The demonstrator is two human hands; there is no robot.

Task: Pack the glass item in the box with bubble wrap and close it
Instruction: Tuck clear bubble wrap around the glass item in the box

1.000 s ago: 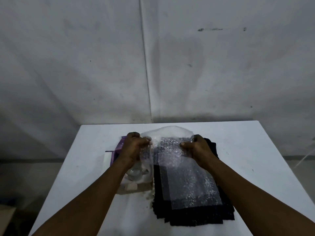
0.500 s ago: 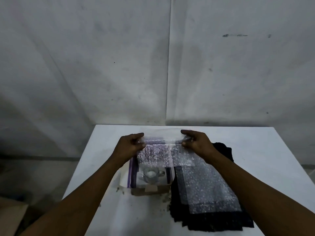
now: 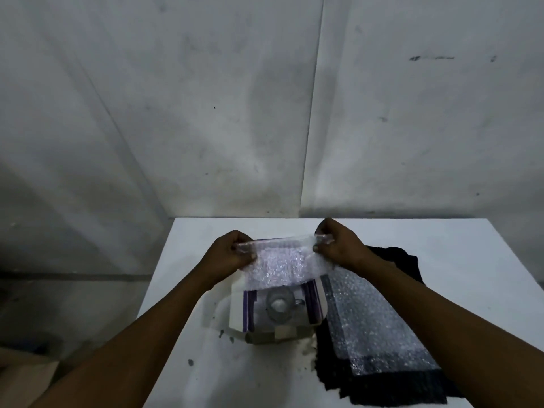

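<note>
bubble wrap (image 3: 282, 265) btwn hands, above glass (image 3: 279, 306)

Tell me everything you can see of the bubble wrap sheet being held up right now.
The bubble wrap sheet is clear plastic covered in small bubbles that glint in the light. It is stretched between the left hand and the right hand, each pinching a top corner, and hangs down above the far part of the open box. The glass item shows just below its lower edge. More bubble wrap lies flat on the dark cloth to the right; whether the two are joined cannot be told.
</note>
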